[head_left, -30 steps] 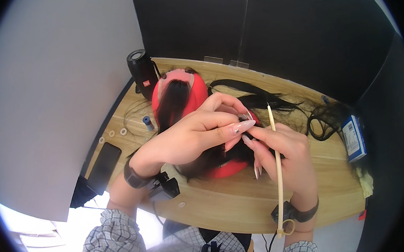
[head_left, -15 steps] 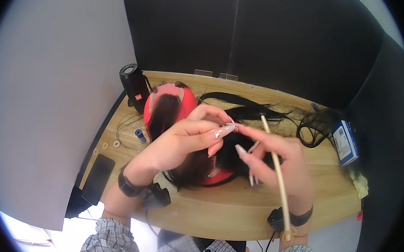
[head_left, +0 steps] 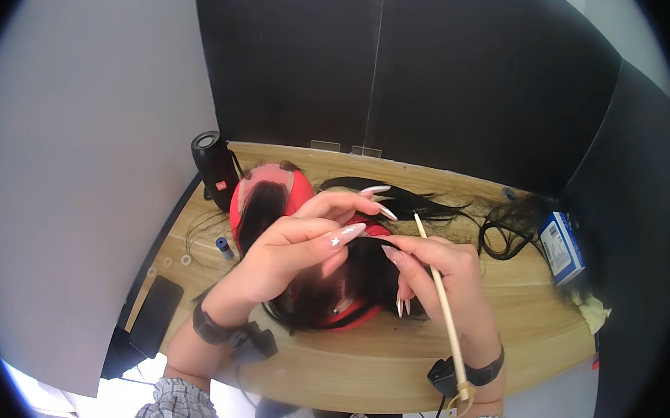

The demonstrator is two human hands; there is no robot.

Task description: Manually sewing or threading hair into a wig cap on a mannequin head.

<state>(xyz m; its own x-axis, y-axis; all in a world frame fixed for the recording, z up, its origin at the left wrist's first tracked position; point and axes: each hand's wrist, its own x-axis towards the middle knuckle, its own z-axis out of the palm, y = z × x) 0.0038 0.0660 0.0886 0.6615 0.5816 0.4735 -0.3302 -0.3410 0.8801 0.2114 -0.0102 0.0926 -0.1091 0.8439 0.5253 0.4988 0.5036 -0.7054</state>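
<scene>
Over a red head form (head_left: pixel 350 319) covered with dark hair (head_left: pixel 361 277), my two hands meet at a thin strand of black hair (head_left: pixel 374 240). My left hand (head_left: pixel 281 256) is closed, pinching the strand with thumb and forefinger while its other fingers are bent above. My right hand (head_left: pixel 455 276) pinches the strand's right side between thumb and forefinger. A slender pale stick-like tool (head_left: pixel 446 306) lies across the right hand, held by it, with its thin tip pointing away from me. Part of the form is hidden behind my hands.
Behind my left hand stands another red form (head_left: pixel 299 191) with hair. A black cylindrical speaker (head_left: pixel 215 173), a small blue cylinder (head_left: pixel 224 248) and a phone-like black slab (head_left: pixel 156 317) are left. Loose black hair (head_left: pixel 406 194) lies behind; a blue-white box (head_left: pixel 562 248) stands right.
My right thumb has closed against the forefinger on the strand. The left upper fingers have lifted and straightened. The whole view has shifted slightly, with the table lower in it.
</scene>
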